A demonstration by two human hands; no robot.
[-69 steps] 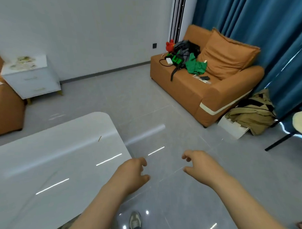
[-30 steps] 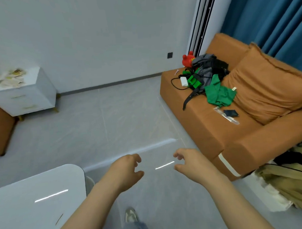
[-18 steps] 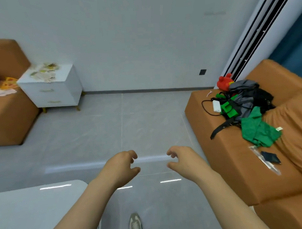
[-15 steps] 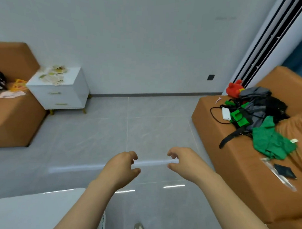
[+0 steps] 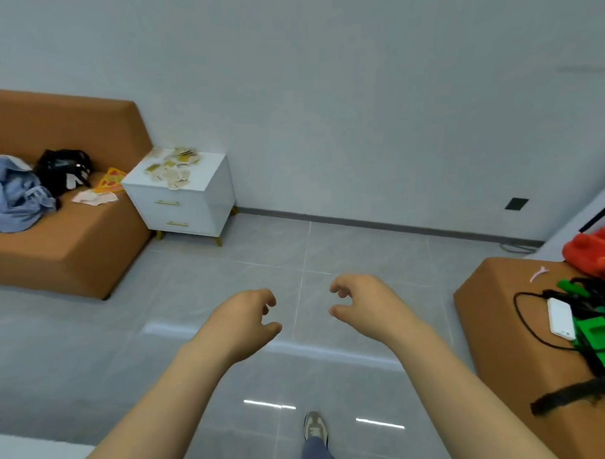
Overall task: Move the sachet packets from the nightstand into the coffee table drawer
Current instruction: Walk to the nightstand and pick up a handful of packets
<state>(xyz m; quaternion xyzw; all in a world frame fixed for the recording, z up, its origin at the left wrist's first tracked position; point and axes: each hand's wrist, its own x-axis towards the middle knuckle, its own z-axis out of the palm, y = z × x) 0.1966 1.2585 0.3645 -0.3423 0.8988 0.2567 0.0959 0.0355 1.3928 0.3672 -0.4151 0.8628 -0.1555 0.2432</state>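
A pile of several beige and yellow sachet packets [image 5: 173, 168] lies on top of a white two-drawer nightstand [image 5: 187, 206] against the far wall, left of centre. My left hand [image 5: 244, 319] and my right hand [image 5: 363, 304] hang in front of me over the grey floor, fingers loosely curled, holding nothing. Both are well short of the nightstand. A corner of the white coffee table [image 5: 24, 457] shows at the bottom left; its drawer is out of sight.
An orange sofa [image 5: 54, 238] with blue cloth, a black bag and papers stands left of the nightstand. Another orange sofa [image 5: 525, 376] at the right carries green items, a white charger, cables and a red toy. Grey tiled floor lies between. My shoe [image 5: 314, 424] shows below.
The view has swung left and away from the coffee table, bringing the nightstand nearer and toward the centre. Both hands stay raised, loosely curled and holding nothing.
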